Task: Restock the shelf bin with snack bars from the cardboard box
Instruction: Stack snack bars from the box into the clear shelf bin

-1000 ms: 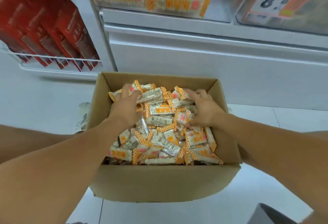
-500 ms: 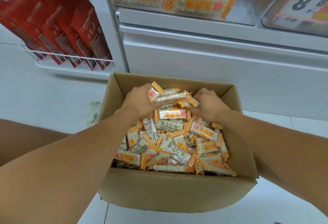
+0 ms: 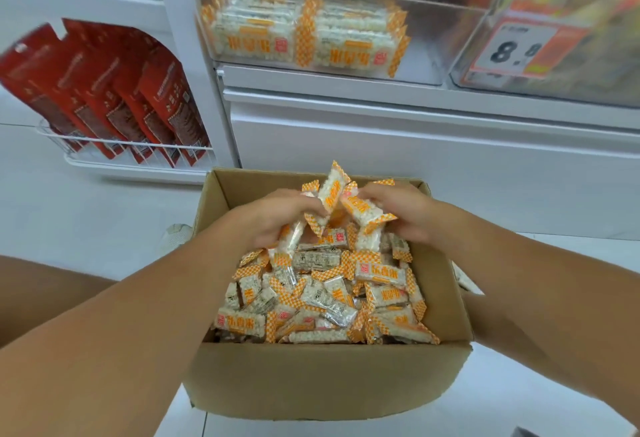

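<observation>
My left hand (image 3: 277, 216) and right hand (image 3: 401, 214) are both closed on a bunch of snack bars (image 3: 341, 199). I hold them above the cardboard box (image 3: 325, 377).

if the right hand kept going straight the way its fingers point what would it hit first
The right hand points left across the cardboard box, so it would first meet the snack bars pinched between both hands, then the left hand; depth is uncertain.

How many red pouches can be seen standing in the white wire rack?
5 visible, in a row left to right. All lean in the wire rack; overlap and blur may hide others.
</observation>
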A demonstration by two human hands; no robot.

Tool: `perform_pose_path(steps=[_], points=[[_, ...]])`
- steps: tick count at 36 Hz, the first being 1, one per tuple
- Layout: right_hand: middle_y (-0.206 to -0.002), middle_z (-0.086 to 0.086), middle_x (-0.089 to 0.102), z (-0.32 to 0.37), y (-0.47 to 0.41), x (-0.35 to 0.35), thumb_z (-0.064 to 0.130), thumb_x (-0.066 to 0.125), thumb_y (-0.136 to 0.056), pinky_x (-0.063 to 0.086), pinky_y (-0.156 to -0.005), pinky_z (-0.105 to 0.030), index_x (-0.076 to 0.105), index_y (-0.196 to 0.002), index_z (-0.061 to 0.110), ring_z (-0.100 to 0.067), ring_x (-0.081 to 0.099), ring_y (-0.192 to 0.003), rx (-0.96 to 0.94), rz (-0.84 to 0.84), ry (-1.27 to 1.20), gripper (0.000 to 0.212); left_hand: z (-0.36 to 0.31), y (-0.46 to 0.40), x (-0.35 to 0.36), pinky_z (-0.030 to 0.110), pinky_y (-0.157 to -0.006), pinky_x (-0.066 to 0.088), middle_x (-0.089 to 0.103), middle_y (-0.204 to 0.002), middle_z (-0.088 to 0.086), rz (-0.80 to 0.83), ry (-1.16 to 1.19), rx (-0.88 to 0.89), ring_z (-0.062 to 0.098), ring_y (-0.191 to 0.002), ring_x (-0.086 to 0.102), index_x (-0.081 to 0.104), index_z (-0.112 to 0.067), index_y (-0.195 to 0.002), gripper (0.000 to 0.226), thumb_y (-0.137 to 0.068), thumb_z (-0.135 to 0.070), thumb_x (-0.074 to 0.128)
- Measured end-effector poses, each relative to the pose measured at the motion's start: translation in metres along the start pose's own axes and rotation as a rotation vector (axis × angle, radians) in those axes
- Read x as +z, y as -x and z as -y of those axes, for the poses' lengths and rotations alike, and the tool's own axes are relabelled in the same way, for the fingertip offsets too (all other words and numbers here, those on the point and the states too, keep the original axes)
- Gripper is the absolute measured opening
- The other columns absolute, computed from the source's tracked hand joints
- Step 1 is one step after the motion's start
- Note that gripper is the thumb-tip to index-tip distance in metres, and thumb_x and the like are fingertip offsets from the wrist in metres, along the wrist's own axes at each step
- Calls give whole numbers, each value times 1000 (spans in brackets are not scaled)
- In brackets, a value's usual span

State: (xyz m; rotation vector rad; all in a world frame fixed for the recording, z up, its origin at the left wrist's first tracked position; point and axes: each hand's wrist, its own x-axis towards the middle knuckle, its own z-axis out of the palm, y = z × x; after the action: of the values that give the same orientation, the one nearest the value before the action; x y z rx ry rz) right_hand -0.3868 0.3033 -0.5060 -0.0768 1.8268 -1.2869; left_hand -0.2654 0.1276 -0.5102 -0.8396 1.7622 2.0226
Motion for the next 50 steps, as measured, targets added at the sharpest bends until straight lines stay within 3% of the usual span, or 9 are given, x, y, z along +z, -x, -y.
perform_pose_path(steps=[6, 12, 17, 22, 30, 34, 39, 48, 50], points=[[-98, -11, 74, 55, 38, -11, 0, 52, -100, 59, -81, -36, 66, -108, 4, -22, 72, -86, 5, 174, -130, 17, -45, 31, 16, 40, -85, 60, 74, -110, 16, 247, 125, 48, 25, -95, 71, 69, -4, -115, 42, -73, -4, 73], [-94, -4, 74, 120, 75, -42, 8, 61, -97, 57, -65, -27, 67, -104, 13, -16, 69, -78, -108, 40, -48, 10, -123, 61, 13, 42, -86, 60, 76, -102, 18, 116, -67, 197, 28, -87, 74, 69, 1, -117, 58, -62, -7, 85], [-116, -12, 74, 156, 96, -35, 8, 58, -98, 52, -102, -47, 70, -111, 10, -29, 68, -112, -236, 31, -207, 17, -160, 80, 13, 45, -96, 56, 74, -112, 16, 71, -69, 327, 29, -103, 72, 66, -2, -124, 56, -70, 0, 83], [-115, -16, 73, 188, 97, -20, 20, 61, -98, 55, -97, -52, 68, -124, 4, -33, 70, -110, -341, -32, -244, 31, -181, 76, 1, 46, -103, 52, 70, -125, 14, 88, 27, 350, 29, -109, 71, 42, -3, -147, 105, -57, -8, 96], [-109, -18, 75, 216, 96, -28, 21, 79, -76, 61, -84, -46, 72, -114, 1, -32, 74, -99, -465, -14, -262, 43, -225, 72, 3, 38, -99, 53, 74, -115, 14, 185, -59, 451, 28, -110, 70, 68, -5, -122, 49, -74, -4, 78], [-105, -21, 75, 226, 94, -37, 16, 81, -76, 62, -79, -46, 74, -107, 0, -31, 76, -90, -483, -57, -239, 36, -244, 71, -2, 30, -71, 62, 74, -95, 11, 64, 77, 524, 23, -85, 72, 68, -8, -100, 23, -81, -20, 73], [-97, -11, 78, 227, 89, -29, 15, 83, -78, 60, -85, -41, 77, -102, 5, -27, 76, -93, -542, -109, -102, 26, -256, 74, 5, 55, -98, 53, 65, -129, 24, 133, 207, 521, 38, -119, 64, 60, -1, -130, 50, -89, -29, 63], [-101, -11, 77, 232, 89, -21, 12, 61, -98, 62, -77, -34, 73, -104, 4, -23, 75, -91, -497, -37, -190, 16, -255, 60, 23, 59, -82, 59, 71, -117, 18, -131, 237, 644, 34, -100, 73, 50, -4, -135, 68, -83, -40, 77], [-97, -10, 77, 232, 96, -23, 10, 58, -99, 63, -75, -33, 72, -98, 7, -21, 76, -86, -521, 3, -205, 14, -256, 61, 20, 49, -72, 63, 75, -104, 12, -166, 281, 638, 27, -89, 75, 57, -8, -123, 49, -88, -36, 76]])
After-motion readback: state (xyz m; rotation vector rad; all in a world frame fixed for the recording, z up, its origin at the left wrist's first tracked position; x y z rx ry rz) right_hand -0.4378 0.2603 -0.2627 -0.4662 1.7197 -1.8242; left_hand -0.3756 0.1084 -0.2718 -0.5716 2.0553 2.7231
